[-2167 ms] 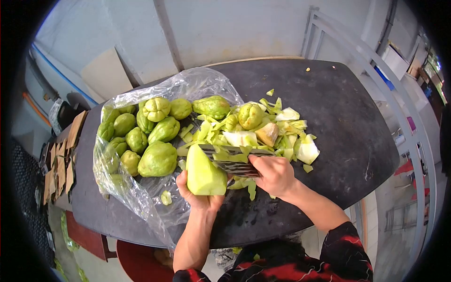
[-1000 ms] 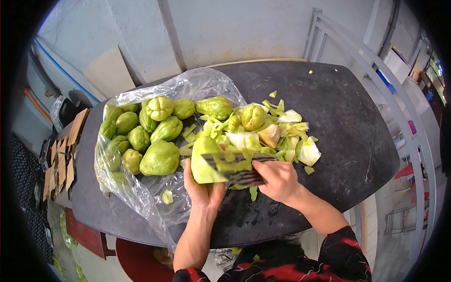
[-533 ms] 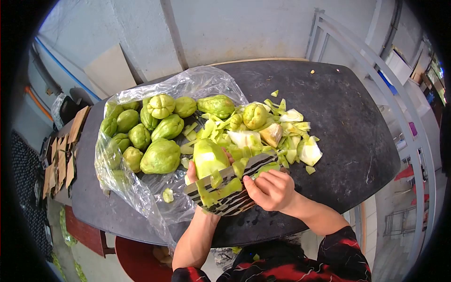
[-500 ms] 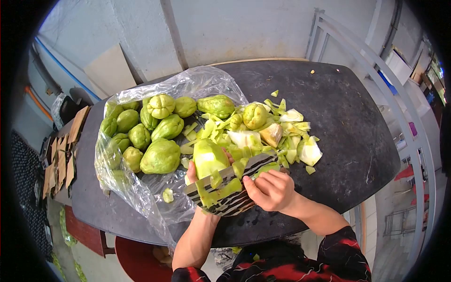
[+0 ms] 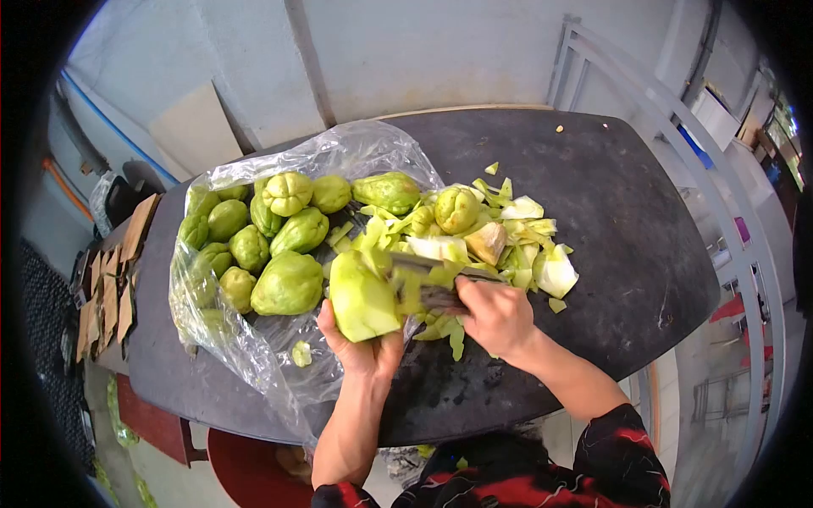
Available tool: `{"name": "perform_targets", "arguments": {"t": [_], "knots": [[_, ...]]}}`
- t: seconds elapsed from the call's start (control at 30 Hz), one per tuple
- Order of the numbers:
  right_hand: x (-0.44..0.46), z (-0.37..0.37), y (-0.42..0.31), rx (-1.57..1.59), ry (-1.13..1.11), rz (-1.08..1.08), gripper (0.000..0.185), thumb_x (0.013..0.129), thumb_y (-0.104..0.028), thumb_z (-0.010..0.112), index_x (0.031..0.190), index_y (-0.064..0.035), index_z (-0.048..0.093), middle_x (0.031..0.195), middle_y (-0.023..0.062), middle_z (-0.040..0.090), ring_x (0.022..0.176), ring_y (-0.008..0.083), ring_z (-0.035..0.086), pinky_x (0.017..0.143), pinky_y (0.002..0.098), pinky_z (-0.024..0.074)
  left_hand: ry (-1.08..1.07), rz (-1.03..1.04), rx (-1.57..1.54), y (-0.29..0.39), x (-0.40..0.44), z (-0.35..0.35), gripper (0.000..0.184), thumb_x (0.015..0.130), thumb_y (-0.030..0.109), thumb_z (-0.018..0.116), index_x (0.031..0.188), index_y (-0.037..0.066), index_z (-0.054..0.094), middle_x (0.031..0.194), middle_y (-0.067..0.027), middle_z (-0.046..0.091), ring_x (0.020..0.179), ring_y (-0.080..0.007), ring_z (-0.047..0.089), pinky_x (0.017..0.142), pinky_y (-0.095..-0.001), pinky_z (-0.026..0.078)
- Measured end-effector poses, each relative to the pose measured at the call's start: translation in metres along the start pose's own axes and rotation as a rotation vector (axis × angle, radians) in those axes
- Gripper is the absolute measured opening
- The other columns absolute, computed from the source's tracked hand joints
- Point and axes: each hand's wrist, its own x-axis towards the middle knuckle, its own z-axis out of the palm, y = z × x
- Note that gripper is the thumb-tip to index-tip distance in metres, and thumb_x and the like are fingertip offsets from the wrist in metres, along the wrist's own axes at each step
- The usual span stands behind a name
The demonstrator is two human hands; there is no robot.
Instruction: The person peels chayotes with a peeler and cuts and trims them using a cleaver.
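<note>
My left hand [image 5: 364, 351] is wrapped round the underside of a mostly peeled, pale green chayote [image 5: 362, 300], held over the table's front part. In my right hand [image 5: 498, 317] is the handle of a wide-bladed knife [image 5: 428, 296], its blade smeared by motion and lying against the right side of that chayote. Bits of green peel cling to the blade. Beyond my hands spreads a heap of peel [image 5: 517, 233], with an unpeeled chayote [image 5: 457, 210] on it. To the left, several unpeeled green chayotes [image 5: 288, 284] lie on an opened clear plastic bag [image 5: 288, 372].
The dark table [image 5: 610, 254] carries everything, with its rounded edge near my body. Under its front left stands a red tub [image 5: 246, 466] beside a red stool [image 5: 157, 415]. A grey metal railing [image 5: 720, 152] runs along the right, and a pale wall [image 5: 440, 59] closes the back.
The knife has swung up from low in front of the chayote to its right side, its blade now seen narrower. Peel that was on the blade now lies on the table below it.
</note>
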Motion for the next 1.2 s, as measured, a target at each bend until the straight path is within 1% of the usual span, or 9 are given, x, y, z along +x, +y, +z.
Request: {"name": "perform_targets", "arguments": {"t": [0.1,0.23,0.43,0.57,0.63,0.77,0.83,0.97,1.2], "knots": [[0.0,-0.003,0.005,0.056,0.063,-0.014,0.03,0.069,-0.001,0.068,0.099,-0.0016,0.061,0.066,0.0065,0.06,0.057,0.0218,0.064,0.049,0.0349,0.0506,-0.177,-0.031,-0.018,0.002,0.001,-0.002,0.081,0.081,0.064,0.063,0.144,0.015,0.046,0.138,-0.006,0.055,0.12,-0.0246,0.055,0.093,-0.0398,0.054],[0.001,-0.011,-0.015,0.162,0.072,-0.131,0.045,0.061,-0.004,0.071,0.104,0.0014,0.061,0.068,0.0071,0.057,0.057,0.0244,0.062,0.051,0.0352,0.0506,-0.044,0.002,0.069,0.0,0.005,-0.002,0.086,0.081,0.063,0.063,0.143,0.006,0.044,0.13,-0.0133,0.056,0.111,-0.027,0.059,0.093,-0.04,0.053],[0.003,-0.019,-0.027,0.15,0.072,-0.23,0.044,0.063,-0.006,0.069,0.105,0.0036,0.062,0.067,0.0063,0.055,0.056,0.0234,0.06,0.051,0.0359,0.0506,-0.247,-0.083,0.111,0.002,0.006,-0.014,0.088,0.081,0.064,0.062,0.142,0.003,0.043,0.122,-0.0172,0.057,0.106,-0.0291,0.059,0.094,-0.0409,0.051],[0.0,-0.008,-0.012,0.123,0.069,-0.106,0.041,0.064,-0.003,0.068,0.104,0.001,0.062,0.067,0.0058,0.057,0.057,0.024,0.063,0.051,0.0359,0.0516,-0.204,-0.027,0.166,0.004,0.004,-0.006,0.087,0.081,0.062,0.061,0.146,0.007,0.041,0.145,-0.0137,0.048,0.124,-0.0248,0.053,0.108,-0.0395,0.043],[-0.001,-0.006,-0.009,0.141,0.039,-0.077,0.041,0.062,-0.003,0.069,0.103,0.0,0.062,0.067,0.0056,0.058,0.058,0.0236,0.063,0.052,0.0346,0.0519,-0.136,-0.021,0.127,0.005,0.003,0.005,0.093,0.072,0.056,0.071,0.143,0.003,0.043,0.128,-0.0123,0.058,0.117,-0.0265,0.058,0.102,-0.0413,0.048],[0.004,-0.021,-0.019,0.159,0.047,-0.112,0.042,0.062,-0.003,0.069,0.103,0.0002,0.062,0.067,0.0054,0.058,0.058,0.0228,0.063,0.052,0.0345,0.0518,-0.201,-0.068,0.148,0.008,0.004,-0.005,0.093,0.072,0.054,0.071,0.143,0.002,0.043,0.129,-0.0136,0.057,0.117,-0.0274,0.058,0.102,-0.0411,0.048],[0.006,-0.022,-0.022,0.163,0.099,-0.164,0.042,0.061,-0.003,0.069,0.103,0.0004,0.061,0.065,0.0051,0.057,0.056,0.0221,0.062,0.051,0.0341,0.0518,-0.341,-0.082,0.279,0.007,0.003,-0.01,0.087,0.079,0.06,0.064,0.145,0.007,0.042,0.145,-0.0146,0.048,0.124,-0.0283,0.054,0.103,-0.0468,0.048],[0.003,-0.009,0.001,0.195,-0.045,0.076,0.025,0.072,-0.003,0.07,0.091,-0.0055,0.053,0.07,0.0089,0.063,0.06,0.0288,0.066,0.051,0.0374,0.0519,-0.337,-0.222,0.039,0.008,0.006,-0.023,0.086,0.073,0.055,0.07,0.139,0.006,0.046,0.124,-0.0154,0.059,0.112,-0.0298,0.06,0.09,-0.0465,0.053],[0.002,-0.013,-0.003,0.278,-0.123,0.189,0.031,0.073,-0.001,0.072,0.102,-0.0013,0.06,0.082,0.0141,0.068,0.068,0.0329,0.069,0.058,0.0392,0.054,-0.352,-0.165,0.047,0.003,0.005,-0.017,0.086,0.077,0.067,0.066,0.139,0.011,0.048,0.125,-0.0135,0.058,0.114,-0.0286,0.058,0.089,-0.0447,0.052]]}}
